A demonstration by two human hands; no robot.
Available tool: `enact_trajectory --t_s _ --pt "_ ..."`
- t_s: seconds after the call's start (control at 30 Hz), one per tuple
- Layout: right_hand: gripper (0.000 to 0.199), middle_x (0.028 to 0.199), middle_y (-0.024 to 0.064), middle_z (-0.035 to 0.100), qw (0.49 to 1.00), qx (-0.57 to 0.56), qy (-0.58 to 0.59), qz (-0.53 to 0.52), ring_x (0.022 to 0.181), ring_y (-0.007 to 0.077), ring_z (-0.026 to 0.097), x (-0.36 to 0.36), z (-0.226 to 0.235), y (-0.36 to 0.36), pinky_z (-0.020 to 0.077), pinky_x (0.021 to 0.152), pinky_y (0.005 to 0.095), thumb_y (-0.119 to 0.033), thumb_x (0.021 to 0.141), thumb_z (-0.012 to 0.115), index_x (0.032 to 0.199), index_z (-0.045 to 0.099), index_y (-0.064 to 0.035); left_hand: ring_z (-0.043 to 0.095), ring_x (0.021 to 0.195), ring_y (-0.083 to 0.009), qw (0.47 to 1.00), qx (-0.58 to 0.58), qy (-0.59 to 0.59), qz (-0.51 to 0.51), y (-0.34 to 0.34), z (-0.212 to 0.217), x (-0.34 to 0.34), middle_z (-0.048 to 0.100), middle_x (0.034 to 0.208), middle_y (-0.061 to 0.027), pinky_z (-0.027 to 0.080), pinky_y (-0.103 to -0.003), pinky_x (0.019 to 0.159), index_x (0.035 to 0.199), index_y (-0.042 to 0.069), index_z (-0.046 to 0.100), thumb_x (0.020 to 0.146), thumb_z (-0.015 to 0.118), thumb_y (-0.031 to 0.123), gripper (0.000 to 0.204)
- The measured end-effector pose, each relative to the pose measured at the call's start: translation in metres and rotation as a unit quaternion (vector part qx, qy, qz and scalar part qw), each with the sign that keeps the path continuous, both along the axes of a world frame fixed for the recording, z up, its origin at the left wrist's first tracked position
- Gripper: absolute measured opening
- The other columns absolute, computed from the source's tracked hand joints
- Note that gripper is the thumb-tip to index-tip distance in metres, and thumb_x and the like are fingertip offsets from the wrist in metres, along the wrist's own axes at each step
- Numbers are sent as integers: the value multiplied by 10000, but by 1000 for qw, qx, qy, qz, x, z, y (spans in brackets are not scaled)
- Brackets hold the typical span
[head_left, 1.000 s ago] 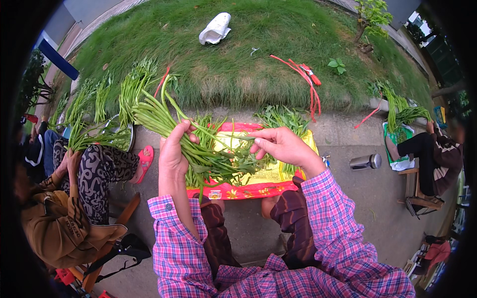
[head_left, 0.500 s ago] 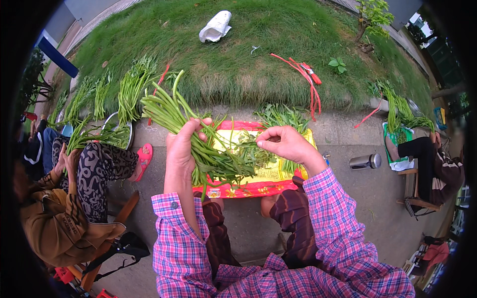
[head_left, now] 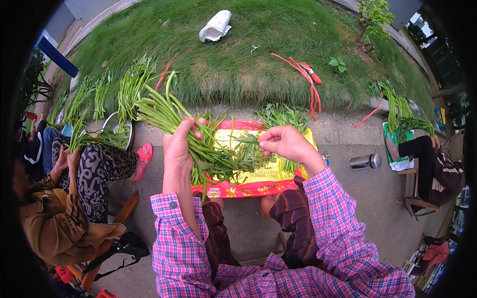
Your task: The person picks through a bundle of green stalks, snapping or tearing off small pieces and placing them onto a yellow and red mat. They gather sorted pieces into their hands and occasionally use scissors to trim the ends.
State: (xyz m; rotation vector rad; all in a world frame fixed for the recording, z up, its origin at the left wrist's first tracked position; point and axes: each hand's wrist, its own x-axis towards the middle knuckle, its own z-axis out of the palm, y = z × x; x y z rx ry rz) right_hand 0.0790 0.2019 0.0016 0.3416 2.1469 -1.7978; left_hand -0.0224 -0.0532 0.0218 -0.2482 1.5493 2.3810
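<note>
My left hand [head_left: 180, 151] is closed round a thick bunch of water spinach [head_left: 161, 113], its pale stem ends pointing up and left and its leaves hanging down to the right. My right hand [head_left: 286, 144] pinches a green leaf [head_left: 248, 141] between thumb and forefinger, just right of the bunch. Below both hands a yellow sack with a red border [head_left: 268, 189] lies spread on the pavement. More leafy stems [head_left: 282, 118] rest on its far right part, and loose leaves lie near its middle, partly hidden by the bunch.
At left a seated person [head_left: 69, 208] handles similar stems beside a metal basin [head_left: 131, 134]. Several bundles of greens [head_left: 130, 92] lie along the grass edge. A steel flask [head_left: 365, 161] lies on its side at right, near another seated person [head_left: 422, 154]. Red straps [head_left: 312, 92] trail over the grass.
The bunch in my left hand has tilted slightly to the left. My right hand stays nearly in place, with the leaf at its fingertips. The person at left has shifted their stems.
</note>
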Motion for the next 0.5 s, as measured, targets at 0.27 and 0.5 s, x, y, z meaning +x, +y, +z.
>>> enact_trajectory --t_s 0.27,0.5 --pt "114 806 61 676 999 53 -5 3 720 129 653 -2 -6 0 536 679 271 -37 861 622 955 633 27 569 577 -123 1000 -2 1 7 -1 -2 -2 690 861 -127 509 -278 536 909 47 570 882 632 117 97" --pt "110 729 32 649 997 10 27 -74 625 113 614 -8 -15 1 504 608 258 -119 815 631 830 642 -12 564 575 -125 999 41 -29 8 5 -4 -1 689 860 -123 516 -287 560 886 40 590 877 639 113 88"
